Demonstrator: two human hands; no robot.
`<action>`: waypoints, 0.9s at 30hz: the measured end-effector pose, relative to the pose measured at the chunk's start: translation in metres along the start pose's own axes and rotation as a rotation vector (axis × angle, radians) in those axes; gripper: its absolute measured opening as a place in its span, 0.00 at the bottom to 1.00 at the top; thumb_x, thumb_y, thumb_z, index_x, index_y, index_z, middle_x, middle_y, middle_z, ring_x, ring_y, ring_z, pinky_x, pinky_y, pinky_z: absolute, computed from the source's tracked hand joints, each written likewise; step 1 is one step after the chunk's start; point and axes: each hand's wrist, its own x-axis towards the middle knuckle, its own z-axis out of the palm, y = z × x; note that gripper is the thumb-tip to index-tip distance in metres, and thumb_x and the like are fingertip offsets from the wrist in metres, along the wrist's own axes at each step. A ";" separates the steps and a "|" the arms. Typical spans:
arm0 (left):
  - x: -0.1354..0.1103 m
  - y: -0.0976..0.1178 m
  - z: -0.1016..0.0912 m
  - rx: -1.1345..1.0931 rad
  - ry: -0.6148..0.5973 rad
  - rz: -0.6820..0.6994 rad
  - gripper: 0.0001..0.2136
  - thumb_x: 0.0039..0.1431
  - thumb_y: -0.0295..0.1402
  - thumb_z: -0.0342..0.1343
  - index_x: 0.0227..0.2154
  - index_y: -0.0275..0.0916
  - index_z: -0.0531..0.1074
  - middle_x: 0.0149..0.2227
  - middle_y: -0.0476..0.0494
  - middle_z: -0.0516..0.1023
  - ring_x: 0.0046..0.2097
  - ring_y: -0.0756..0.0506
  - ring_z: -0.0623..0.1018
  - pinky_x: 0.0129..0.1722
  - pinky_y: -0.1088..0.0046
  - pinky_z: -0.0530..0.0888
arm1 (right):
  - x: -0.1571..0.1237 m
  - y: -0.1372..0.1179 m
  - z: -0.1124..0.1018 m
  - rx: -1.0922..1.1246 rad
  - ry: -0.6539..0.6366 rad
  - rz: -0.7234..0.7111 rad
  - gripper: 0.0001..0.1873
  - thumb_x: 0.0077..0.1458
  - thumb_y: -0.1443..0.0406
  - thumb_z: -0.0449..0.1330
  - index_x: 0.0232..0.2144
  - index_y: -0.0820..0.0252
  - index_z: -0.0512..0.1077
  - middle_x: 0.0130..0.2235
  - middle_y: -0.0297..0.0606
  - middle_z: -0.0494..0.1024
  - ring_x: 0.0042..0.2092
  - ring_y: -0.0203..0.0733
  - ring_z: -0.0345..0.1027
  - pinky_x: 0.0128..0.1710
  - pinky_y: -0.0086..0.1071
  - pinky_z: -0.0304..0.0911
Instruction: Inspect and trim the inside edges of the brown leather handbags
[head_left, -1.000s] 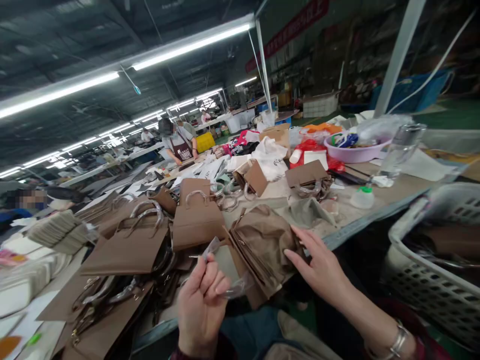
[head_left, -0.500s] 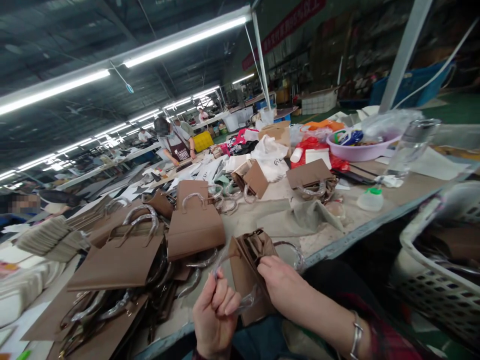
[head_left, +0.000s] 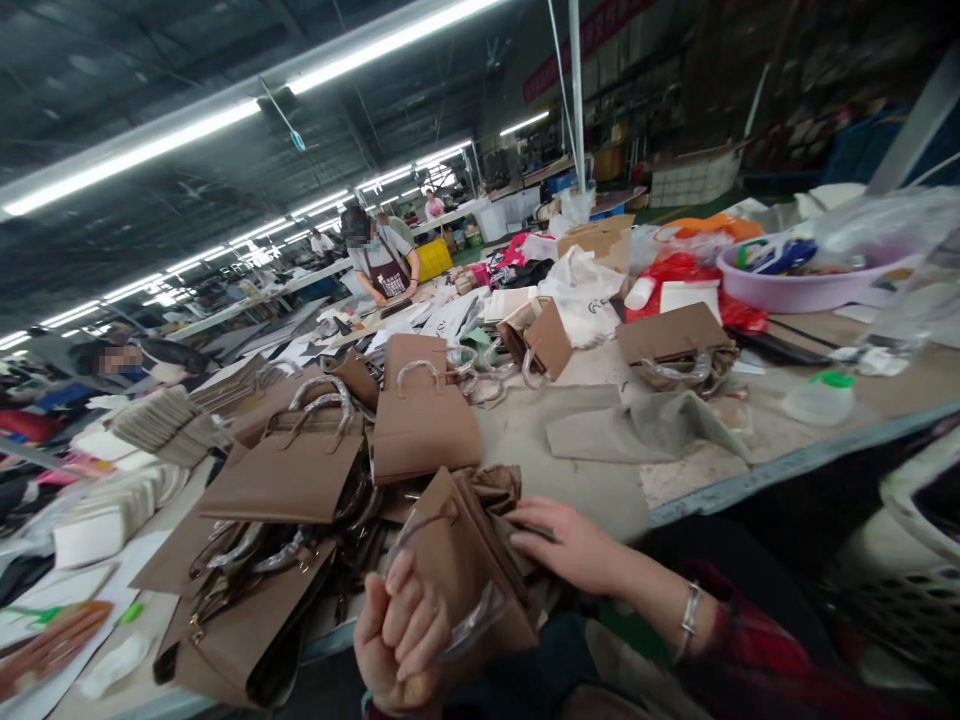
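Observation:
A brown handbag (head_left: 480, 560) leans tilted at the table's front edge, close to my body. My left hand (head_left: 405, 625) is closed in a fist round its handle, which is wrapped in clear plastic (head_left: 480, 620). Fingers stretched out, my right hand (head_left: 562, 540) rests on the bag's right side near its folded top; the thumb is hard to make out. Just beyond stands another brown handbag (head_left: 427, 430) with a wrapped handle. To the left lies a pile of brown handbags (head_left: 289, 475), some on their sides.
Stacked pale padded pieces (head_left: 124, 510) sit at the left. Farther right are a brown bag (head_left: 671, 340), grey cloth (head_left: 645, 430), a green-capped bottle (head_left: 821, 398) and a lilac basin (head_left: 810, 288). A white basket (head_left: 907, 540) stands beside the table. A co-worker (head_left: 379, 260) works across the room.
The view has swung left. The handbag has turned, showing more of its broad face. My right hand has gone from its top opening to its side, fingers straighter; the left keeps the handle.

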 end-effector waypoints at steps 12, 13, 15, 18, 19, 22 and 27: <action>-0.005 0.020 0.001 0.037 0.169 -0.077 0.06 0.62 0.24 0.49 0.32 0.40 0.58 0.15 0.62 0.46 0.14 0.57 0.55 0.13 0.92 0.60 | -0.030 -0.027 -0.073 1.153 0.306 0.472 0.23 0.47 0.70 0.60 0.48 0.59 0.68 0.22 0.24 0.60 0.18 0.25 0.47 0.17 0.19 0.52; -0.012 0.033 -0.003 0.070 0.251 -0.069 0.05 0.63 0.23 0.47 0.34 0.39 0.58 0.16 0.61 0.49 0.16 0.57 0.59 0.15 0.91 0.62 | -0.032 -0.027 -0.084 1.184 0.377 0.433 0.20 0.47 0.70 0.60 0.46 0.59 0.69 0.22 0.24 0.57 0.18 0.24 0.44 0.15 0.17 0.49; -0.023 0.053 -0.016 0.103 0.340 -0.030 0.04 0.63 0.22 0.45 0.36 0.38 0.59 0.16 0.60 0.53 0.16 0.56 0.62 0.14 0.89 0.62 | -0.036 -0.016 -0.102 1.178 0.510 0.378 0.16 0.48 0.69 0.61 0.42 0.58 0.70 0.22 0.25 0.56 0.17 0.23 0.42 0.13 0.15 0.44; -0.031 0.062 -0.032 0.130 0.583 -0.047 0.08 0.68 0.25 0.37 0.33 0.36 0.59 0.16 0.59 0.56 0.15 0.57 0.62 0.14 0.86 0.60 | -0.037 0.004 -0.111 1.200 0.511 0.508 0.10 0.46 0.72 0.62 0.34 0.60 0.71 0.22 0.25 0.57 0.17 0.22 0.40 0.12 0.14 0.43; -0.031 0.060 -0.032 0.134 0.627 -0.058 0.10 0.68 0.26 0.35 0.33 0.35 0.59 0.16 0.59 0.57 0.14 0.57 0.61 0.14 0.86 0.60 | -0.037 0.007 -0.109 1.223 0.501 0.520 0.09 0.47 0.72 0.62 0.34 0.61 0.71 0.23 0.27 0.59 0.17 0.22 0.42 0.12 0.14 0.45; -0.031 0.061 -0.014 0.151 0.594 -0.017 0.11 0.69 0.27 0.34 0.37 0.32 0.61 0.18 0.58 0.59 0.15 0.58 0.62 0.15 0.86 0.62 | -0.037 0.000 -0.103 1.261 0.484 0.463 0.10 0.48 0.72 0.62 0.36 0.63 0.73 0.26 0.30 0.63 0.19 0.22 0.45 0.13 0.14 0.49; -0.027 0.081 0.019 0.182 0.517 0.141 0.11 0.69 0.28 0.34 0.40 0.32 0.61 0.20 0.56 0.61 0.18 0.58 0.66 0.17 0.88 0.63 | -0.038 -0.006 -0.117 1.155 0.521 0.400 0.15 0.48 0.70 0.64 0.41 0.62 0.73 0.27 0.31 0.64 0.19 0.22 0.44 0.13 0.15 0.47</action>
